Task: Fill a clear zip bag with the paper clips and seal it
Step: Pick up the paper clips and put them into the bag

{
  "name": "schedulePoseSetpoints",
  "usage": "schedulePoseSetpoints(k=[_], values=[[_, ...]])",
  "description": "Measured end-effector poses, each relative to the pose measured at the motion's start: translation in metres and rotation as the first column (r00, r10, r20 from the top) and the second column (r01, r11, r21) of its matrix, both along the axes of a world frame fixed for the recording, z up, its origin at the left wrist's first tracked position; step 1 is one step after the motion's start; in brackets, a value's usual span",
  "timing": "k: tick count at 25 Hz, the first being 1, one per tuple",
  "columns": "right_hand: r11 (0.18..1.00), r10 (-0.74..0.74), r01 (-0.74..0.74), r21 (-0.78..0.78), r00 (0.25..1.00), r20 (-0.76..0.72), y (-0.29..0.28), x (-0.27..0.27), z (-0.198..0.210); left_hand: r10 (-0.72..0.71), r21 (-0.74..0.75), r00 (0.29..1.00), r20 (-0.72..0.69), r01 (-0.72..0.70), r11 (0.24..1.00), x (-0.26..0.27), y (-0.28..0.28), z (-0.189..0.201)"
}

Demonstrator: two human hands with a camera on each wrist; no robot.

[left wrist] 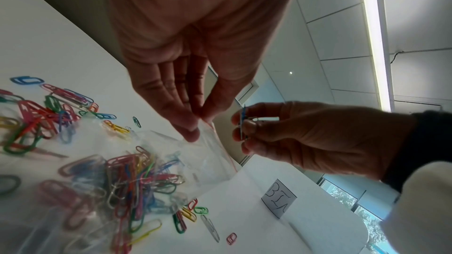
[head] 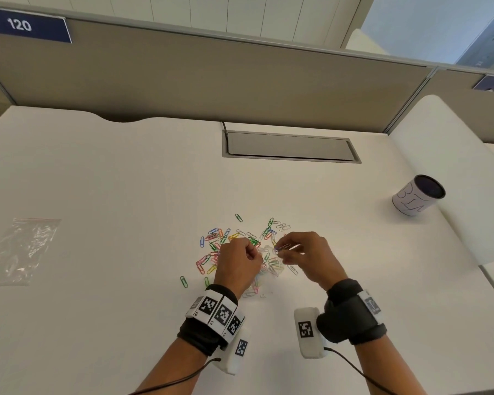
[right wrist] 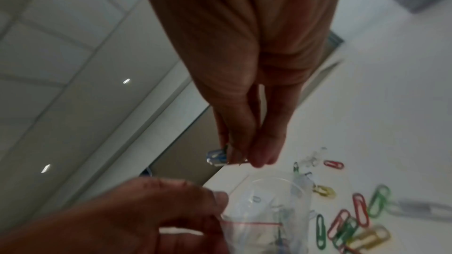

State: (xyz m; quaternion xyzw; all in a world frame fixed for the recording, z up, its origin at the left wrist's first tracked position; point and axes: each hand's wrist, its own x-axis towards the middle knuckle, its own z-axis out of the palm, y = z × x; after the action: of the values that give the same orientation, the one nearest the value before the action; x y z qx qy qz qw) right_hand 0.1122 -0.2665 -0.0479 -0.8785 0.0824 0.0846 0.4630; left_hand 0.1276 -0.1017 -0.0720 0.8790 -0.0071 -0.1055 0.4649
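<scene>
The left hand (head: 238,262) is pinching the top edge of a clear zip bag (left wrist: 171,163) between thumb and fingertips, holding its mouth lifted while the lower part of the bag is resting on the white counter (head: 126,195). The bag's red-lined rim is sitting just below and beside those fingertips, and a tangle of coloured clips is already lying inside it. The right hand (head: 305,252) is hovering just to the right of the bag's mouth, its thumb and fingers curled round a few paper clips (left wrist: 244,121), a blue one among them, held near the opening but apart from the plastic. More loose paper clips (head: 226,240) are lying scattered on the counter around and beyond both hands, some touching the bag's sides. A second clear bag (head: 23,249) is lying flat well to the left, and a white cylindrical cup (head: 417,196) with dark lettering is standing well to the right near the counter's edge.
</scene>
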Motion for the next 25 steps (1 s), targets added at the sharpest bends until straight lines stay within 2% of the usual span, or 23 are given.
schedulePoseSetpoints(k=[2,4,6,8,10,11,13,15,16,18,21,23,25], values=[[0.956,0.139,-0.142,-0.255,0.990,-0.027,0.013,0.003,-0.001,0.002,-0.006,1.000,-0.002,-0.002,1.000,0.000,0.000,0.001],[0.893,0.204,-0.208,-0.399,0.978,-0.053,0.023,0.004,-0.006,0.008,-0.006,1.000,0.001,-0.008,1.000,0.001,0.002,0.002],[0.907,0.206,-0.206,-0.368,0.978,-0.040,0.026,0.002,-0.009,0.024,-0.009,1.000,0.007,-0.024,1.000,0.002,0.005,0.002],[0.963,0.112,-0.095,-0.253,0.992,0.054,0.020,0.003,-0.004,0.043,-0.023,0.999,-0.003,-0.043,0.999,0.003,0.009,0.001],[0.975,-0.012,0.039,-0.218,0.992,0.122,0.004,0.005,-0.004,0.054,-0.031,0.998,-0.017,-0.054,0.998,0.003,0.011,0.000],[0.967,-0.057,0.079,-0.244,0.994,0.096,-0.007,0.006,-0.010,0.053,-0.031,0.998,-0.020,-0.054,0.998,0.003,0.012,0.000],[0.932,-0.166,0.123,-0.341,0.981,-0.100,-0.028,0.005,-0.031,0.048,-0.031,0.999,-0.019,-0.049,0.998,0.003,0.013,-0.001],[0.914,-0.261,0.135,-0.383,0.918,-0.299,-0.035,0.003,-0.053,0.050,-0.036,0.999,-0.017,-0.051,0.998,0.003,0.013,-0.002],[0.916,-0.264,0.126,-0.382,0.904,-0.335,-0.033,0.003,-0.062,0.053,-0.035,0.998,-0.015,-0.054,0.998,0.004,0.014,-0.003],[0.930,-0.207,0.092,-0.355,0.931,-0.301,-0.023,0.009,-0.070,0.053,-0.030,0.999,-0.010,-0.053,0.998,0.004,0.014,-0.003],[0.957,-0.067,0.018,-0.290,0.985,-0.160,-0.015,0.029,-0.065,0.041,-0.037,0.999,-0.015,-0.042,0.998,0.003,0.013,-0.003],[0.936,0.051,-0.078,-0.344,0.995,-0.086,-0.018,0.045,-0.061,0.044,-0.040,0.999,-0.021,-0.045,0.998,0.003,0.014,-0.003],[0.864,0.232,-0.282,-0.418,0.958,-0.169,-0.021,0.057,-0.060,0.049,-0.045,0.998,-0.028,-0.050,0.998,0.004,0.015,-0.005]])
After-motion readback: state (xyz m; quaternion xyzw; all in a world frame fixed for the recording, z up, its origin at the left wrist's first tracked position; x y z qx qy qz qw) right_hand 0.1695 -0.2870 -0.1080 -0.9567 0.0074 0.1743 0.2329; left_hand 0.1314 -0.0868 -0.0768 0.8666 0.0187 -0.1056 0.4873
